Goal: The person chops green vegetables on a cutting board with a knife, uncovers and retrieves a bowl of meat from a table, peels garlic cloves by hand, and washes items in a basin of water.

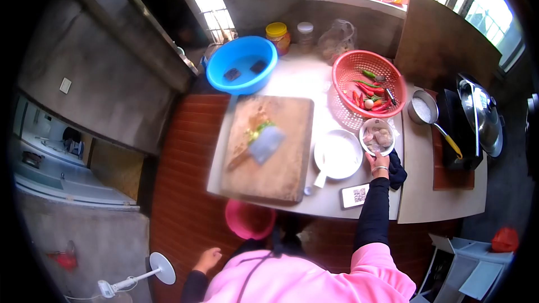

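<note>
My right hand (379, 163) grips the near rim of a small white bowl (365, 145) at the right of the table. Pale pieces that look like raw meat (378, 136) fill the bowl. My left hand (208, 260) hangs low beside my body, holding nothing, its fingers loosely bent and apart. On a wooden cutting board (286, 177) lies a cleaver (266, 145), and chopped green pieces (260, 130) sit by its blade. A white dish (338, 155) with a white handle-like piece stands just left of the bowl.
A red colander (338, 84) holds red and green chillies behind the bowl. The blue basin (242, 88) stands at the back left. A small pot (422, 108) and a stove (457, 129) are at the right. A phone (355, 196) lies near the front edge; a pink bucket (250, 219) is below.
</note>
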Demonstrator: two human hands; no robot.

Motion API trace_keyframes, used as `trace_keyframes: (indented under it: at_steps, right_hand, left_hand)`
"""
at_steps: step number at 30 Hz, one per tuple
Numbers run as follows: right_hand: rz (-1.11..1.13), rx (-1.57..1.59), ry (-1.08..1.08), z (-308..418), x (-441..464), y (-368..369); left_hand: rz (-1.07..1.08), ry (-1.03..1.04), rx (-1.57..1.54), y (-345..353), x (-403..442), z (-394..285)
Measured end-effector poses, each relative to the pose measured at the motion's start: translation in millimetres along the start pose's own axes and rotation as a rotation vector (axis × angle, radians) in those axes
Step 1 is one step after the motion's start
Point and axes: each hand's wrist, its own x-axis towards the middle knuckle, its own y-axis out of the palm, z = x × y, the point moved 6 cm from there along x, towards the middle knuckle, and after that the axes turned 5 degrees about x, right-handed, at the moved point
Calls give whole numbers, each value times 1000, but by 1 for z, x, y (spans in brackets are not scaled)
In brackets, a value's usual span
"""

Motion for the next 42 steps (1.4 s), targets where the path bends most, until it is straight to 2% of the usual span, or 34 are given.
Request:
trace_keyframes:
  at_steps: [1, 3, 7, 9, 11, 12, 13, 14, 15, 17, 18, 21, 24, 25, 29, 31, 32, 33, 34, 38, 40, 42]
  right_hand:
    - [-66, 6, -17, -2, -2, -1]
    - [-425, -232, -46, 6, -17, -15]
    - [-419, -484, -625, 12, -44, -40]
    - [-211, -285, -510, 11, -111, 10]
    - [-28, -336, -421, -13, -151, 46]
    - [57, -340, -350, -22, -183, 75]
    - [177, -521, -381, -44, -193, 84]
    - [271, -680, -495, -47, -228, 117]
    - [408, -807, -426, -67, -242, 133]
    - [606, -870, -674, -88, -283, 170]
    - [667, -950, -648, -99, -295, 183]
    - [733, -1017, -611, -122, -334, 215]
    - [742, -999, -635, -151, -360, 231]
    - [742, -1005, -649, -161, -370, 236]
    - [681, -1107, -657, -213, -413, 248]
    - [595, -1154, -665, -237, -442, 265]
    - [538, -1132, -557, -251, -456, 271]
    - [527, -1078, -545, -264, -476, 281]
    - [582, -1054, -598, -280, -492, 293]
    - [771, -1071, -621, -340, -547, 355]
    - [851, -1032, -696, -352, -569, 386]
    - [838, -1035, -660, -357, -573, 405]
  left_hand:
    - [5, 19, 8, 1, 0, 2]
    - [7, -20, -7, 0, 1, 6]
    - [-10, -88, -69, -1, -1, 16]
    - [-70, 27, 74, 1, 7, 34]
    - [-65, -8, 129, -10, -1, 32]
    - [-82, -193, 181, -24, -13, 17]
    - [-92, -375, 231, -35, -21, 15]
    - [-92, -382, 220, -40, -21, 20]
    - [-87, -458, 239, -44, -20, 30]
    - [-81, -525, 248, -50, -20, 50]
    - [-94, -564, 179, -53, -20, 62]
    - [-124, -585, 61, -51, -16, 122]
    - [-121, -415, -106, -30, 2, 206]
    - [-117, -420, -171, -33, -1, 218]
    - [-68, -434, -276, -33, 4, 306]
    - [-30, -455, -225, -43, 7, 352]
    - [-47, -416, -273, -44, 10, 383]
    - [-62, -381, -330, -45, 9, 410]
    - [-167, -413, -345, -55, 0, 427]
    - [-217, -544, -428, -77, -22, 499]
    - [-327, -616, -918, -67, -22, 531]
    - [-325, -650, -1135, -60, -13, 545]
